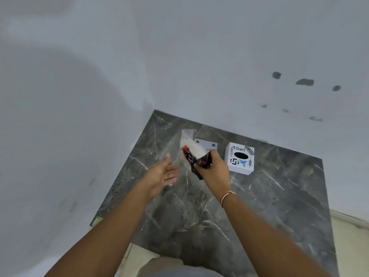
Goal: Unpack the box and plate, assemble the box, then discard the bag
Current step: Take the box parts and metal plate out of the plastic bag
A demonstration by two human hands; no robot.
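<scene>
The right hand [212, 169] has a closed grip on the crumpled bag [194, 156]; the left hand [162, 173] is open. Swinging the bag right could knock the box [240, 158].

On the countertop [239, 206], the box [240, 158] stands near the back wall [219, 66], with the plate [207, 144] lying just to its left. The bag [194, 154], held above the countertop in the right hand [214, 169], partly covers the plate, and the left hand [162, 173] hovers left of the bag.
</scene>
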